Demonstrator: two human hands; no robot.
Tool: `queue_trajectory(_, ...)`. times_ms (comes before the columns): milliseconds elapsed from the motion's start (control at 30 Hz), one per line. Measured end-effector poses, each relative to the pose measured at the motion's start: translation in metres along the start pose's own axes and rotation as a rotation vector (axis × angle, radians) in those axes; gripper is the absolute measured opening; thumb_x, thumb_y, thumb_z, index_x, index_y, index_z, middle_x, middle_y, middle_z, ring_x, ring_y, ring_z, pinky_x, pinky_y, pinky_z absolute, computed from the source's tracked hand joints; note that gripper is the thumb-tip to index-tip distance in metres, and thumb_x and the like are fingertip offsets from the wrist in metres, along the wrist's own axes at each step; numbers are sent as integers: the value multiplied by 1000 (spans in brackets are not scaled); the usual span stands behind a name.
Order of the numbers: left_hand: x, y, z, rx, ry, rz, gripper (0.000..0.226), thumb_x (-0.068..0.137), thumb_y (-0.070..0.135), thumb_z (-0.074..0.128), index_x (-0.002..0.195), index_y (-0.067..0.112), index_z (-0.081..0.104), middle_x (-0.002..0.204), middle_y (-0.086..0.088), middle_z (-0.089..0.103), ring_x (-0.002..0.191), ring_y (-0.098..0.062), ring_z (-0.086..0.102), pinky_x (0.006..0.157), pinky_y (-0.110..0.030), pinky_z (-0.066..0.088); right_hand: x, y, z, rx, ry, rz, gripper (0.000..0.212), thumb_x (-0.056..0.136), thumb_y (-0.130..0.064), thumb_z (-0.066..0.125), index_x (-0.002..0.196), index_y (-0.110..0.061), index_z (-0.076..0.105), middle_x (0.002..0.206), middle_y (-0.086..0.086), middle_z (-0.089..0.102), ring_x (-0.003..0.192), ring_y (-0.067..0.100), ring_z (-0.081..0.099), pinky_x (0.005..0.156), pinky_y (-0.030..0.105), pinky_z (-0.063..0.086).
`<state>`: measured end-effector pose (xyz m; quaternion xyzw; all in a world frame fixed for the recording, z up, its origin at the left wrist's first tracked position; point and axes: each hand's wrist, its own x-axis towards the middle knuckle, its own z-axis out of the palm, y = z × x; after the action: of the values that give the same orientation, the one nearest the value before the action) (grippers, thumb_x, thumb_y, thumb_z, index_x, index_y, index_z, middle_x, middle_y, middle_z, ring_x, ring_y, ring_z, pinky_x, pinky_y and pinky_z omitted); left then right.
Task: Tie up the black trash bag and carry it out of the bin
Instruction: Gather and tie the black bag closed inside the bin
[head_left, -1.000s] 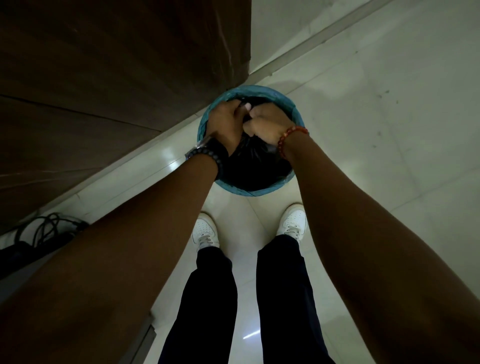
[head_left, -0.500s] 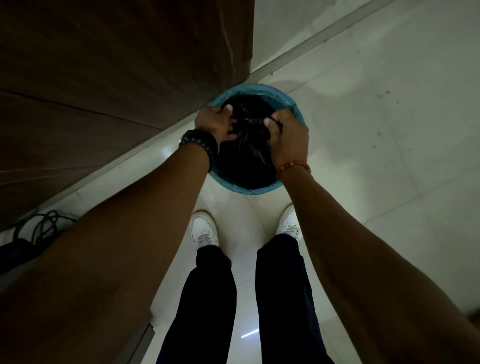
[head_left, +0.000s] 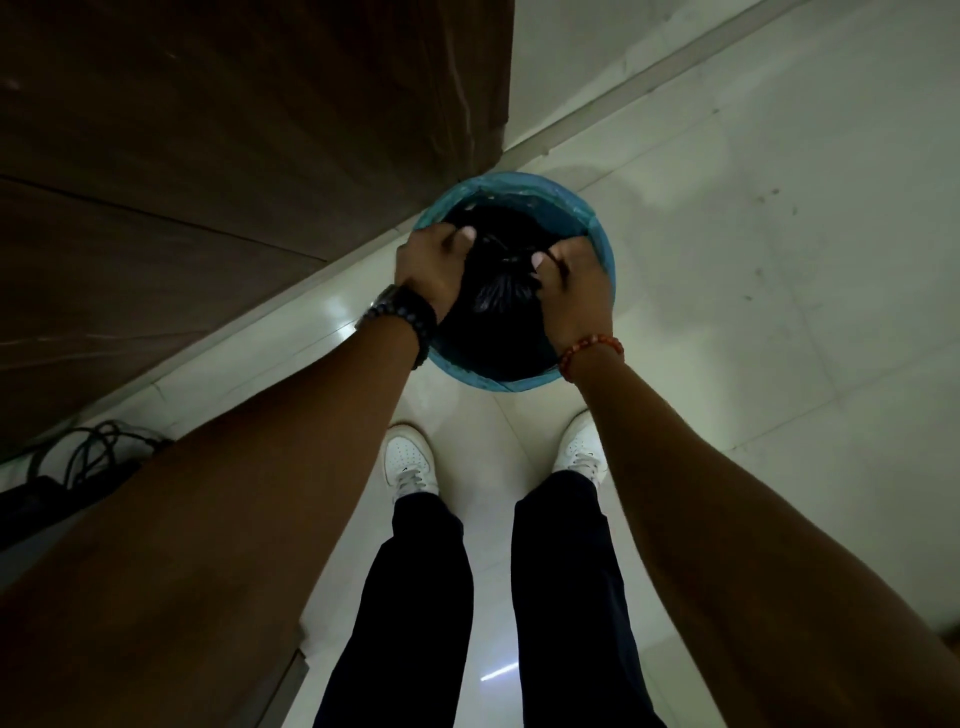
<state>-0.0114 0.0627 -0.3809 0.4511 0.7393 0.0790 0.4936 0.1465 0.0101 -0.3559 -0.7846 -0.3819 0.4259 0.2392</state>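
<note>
Black trash bag (head_left: 498, 332) seated inside round blue bin (head_left: 605, 249), gathered top bunched at centre, shiny folds converging between both hands. Left hand (head_left: 434, 265) curled closed on bag plastic at left side of bunch, thumb across the top. Right hand (head_left: 574, 291) clenched on bag plastic at right side, fingertips (head_left: 543, 260) pinching twisted strands. Hands close together but apart, bunch of plastic between them. Dark watch and bead band (head_left: 408, 314) on left wrist; red bead bracelet (head_left: 589, 351) on right wrist, over near rim of bin.

Bin standing on pale tiled floor (head_left: 779, 286), far-left rim just beside corner edge of dark wooden panel (head_left: 234, 130), near a pale skirting strip. Tight on left: panel edge running diagonally, close to left forearm. Open floor to right and beyond bin, bare tiles with grout lines. Near side: two white shoes (head_left: 408, 462) planted just short of bin, dark trousers (head_left: 415, 597) below, narrow strip of floor between feet. Tangle of dark cables (head_left: 88, 457) at lower left, well apart from bin, against panel base.
</note>
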Motion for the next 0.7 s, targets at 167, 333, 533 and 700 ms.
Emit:
queue_trajectory(167, -23, 21, 17, 152, -265, 262, 46, 89, 26, 63, 133, 15, 57, 125, -11, 59, 111, -29, 60, 100, -38, 50, 4, -14, 1, -42, -155, -155, 17, 94, -27, 53, 98, -11, 54, 86, 8, 68, 80, 22, 65, 78, 38, 52)
queue_trajectory(333, -10, 31, 16, 630, -292, 305, 59, 83, 42, 60, 138, 23, 52, 144, -15, 44, 129, -42, 43, 108, -52, 42, 3, -12, -16, -6, -89, -203, 9, 96, -22, 55, 96, -13, 55, 75, -13, 55, 69, -3, 52, 67, 11, 41)
queue_trajectory(533, -13, 21, 18, 717, -102, 436, 31, 93, 29, 54, 117, 13, 64, 121, -17, 63, 111, -42, 56, 90, -48, 50, -1, -14, -11, 57, -119, -214, 29, 84, -15, 59, 111, -7, 53, 94, -2, 62, 85, 6, 57, 82, 26, 49)
queue_trajectory(700, -32, 34, 9, 442, -78, 477, 29, 87, 18, 51, 116, 12, 47, 99, -15, 68, 85, -32, 63, 74, -43, 48, 6, -24, 2, -538, -361, -201, 57, 75, -29, 59, 128, -13, 47, 124, 12, 57, 114, 31, 54, 99, 49, 48)
